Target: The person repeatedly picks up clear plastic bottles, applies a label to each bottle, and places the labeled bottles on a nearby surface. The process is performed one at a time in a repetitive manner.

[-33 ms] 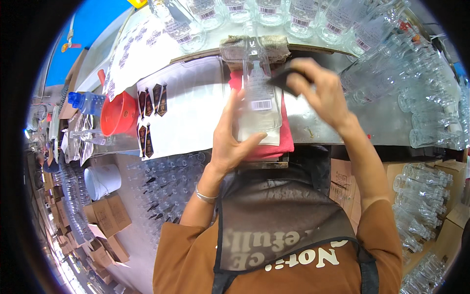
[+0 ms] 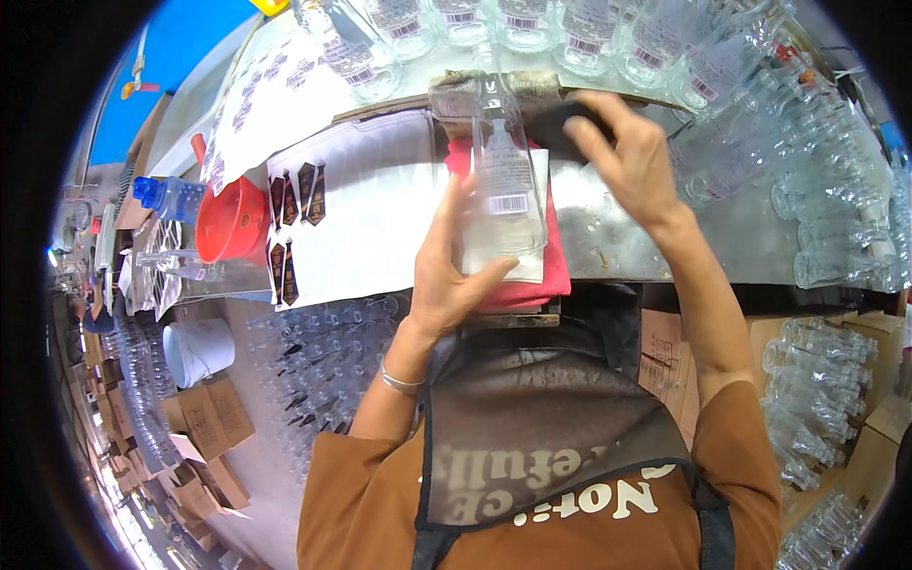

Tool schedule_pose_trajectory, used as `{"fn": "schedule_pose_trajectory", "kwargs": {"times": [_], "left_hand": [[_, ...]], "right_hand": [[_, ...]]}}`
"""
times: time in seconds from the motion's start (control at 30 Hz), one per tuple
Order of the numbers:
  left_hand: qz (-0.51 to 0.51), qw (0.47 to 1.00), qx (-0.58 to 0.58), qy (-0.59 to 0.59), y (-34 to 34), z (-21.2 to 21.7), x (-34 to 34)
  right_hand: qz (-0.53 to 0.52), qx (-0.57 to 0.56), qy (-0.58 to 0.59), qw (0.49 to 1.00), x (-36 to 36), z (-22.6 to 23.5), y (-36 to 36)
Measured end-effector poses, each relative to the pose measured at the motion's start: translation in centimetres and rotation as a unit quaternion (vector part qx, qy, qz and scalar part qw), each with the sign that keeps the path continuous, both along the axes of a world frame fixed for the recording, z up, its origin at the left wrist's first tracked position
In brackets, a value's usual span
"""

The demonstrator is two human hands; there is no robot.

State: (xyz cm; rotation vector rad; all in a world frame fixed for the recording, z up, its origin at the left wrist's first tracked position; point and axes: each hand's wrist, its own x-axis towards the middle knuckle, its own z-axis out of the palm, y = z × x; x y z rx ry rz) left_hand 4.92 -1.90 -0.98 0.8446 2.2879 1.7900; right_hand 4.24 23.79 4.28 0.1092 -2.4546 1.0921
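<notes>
A clear glass bottle lies on its side at the centre of the frame, neck toward the top, over a red cloth and white sheet, with the left hand at its lower left and the right hand at its upper right. The steel worktable carries sheets of dark labels, a red bowl at left and rows of bottles along the top, with cardboard boxes on the floor lower left. The left hand's fingers are clamped round the bottle's base, while the right hand is curled shut on a dark pad beside the bottle's shoulder.
</notes>
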Motion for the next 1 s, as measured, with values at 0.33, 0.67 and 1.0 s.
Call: {"fn": "schedule_pose_trajectory", "kwargs": {"times": [0.33,0.67,1.0], "left_hand": [[0.016,0.998,-0.039,0.054,-0.3,0.6,0.4],[0.033,0.96,0.179,-0.215,0.3,0.8,-4.3],[0.079,0.977,0.07,-0.186,6.0,2.3,-5.3]], "right_hand": [[0.152,0.235,0.176,0.944,-1.8,2.4,-3.8],[0.201,0.042,0.094,0.974,3.6,-0.4,-2.9],[0.063,-0.312,-0.165,0.934,3.7,2.7,1.3]]}}
